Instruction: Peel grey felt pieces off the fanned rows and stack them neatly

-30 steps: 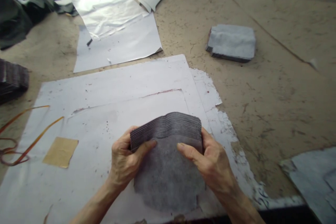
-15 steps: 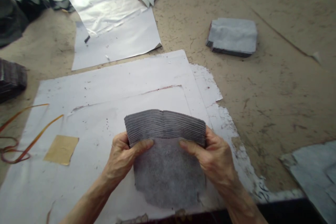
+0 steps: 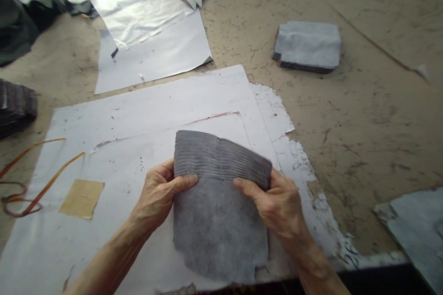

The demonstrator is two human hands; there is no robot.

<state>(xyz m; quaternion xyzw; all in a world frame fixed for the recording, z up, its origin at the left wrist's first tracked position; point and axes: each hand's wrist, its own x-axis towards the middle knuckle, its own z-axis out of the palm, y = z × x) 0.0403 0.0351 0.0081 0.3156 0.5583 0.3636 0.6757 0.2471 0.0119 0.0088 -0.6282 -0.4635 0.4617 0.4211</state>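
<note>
A stack of grey fabric-like pieces is held over white paper at the lower middle, its far edges fanned out in thin steps. My left hand grips the stack's left side, thumb on top and fingers hidden beneath. On the right side my right hand holds it the same way, with the thumb lying just below the fanned edges. The fanned band slopes down from left to right.
White paper covers the near table. Another grey stack lies at back right. A tan square and orange strips are at left, near a dark stack. Sheets lie farther back.
The held stack has tilted, its far left corner rising away from me and its fanned band now slanting. Both hands keep their grip, and my left thumb has moved slightly up and left.
</note>
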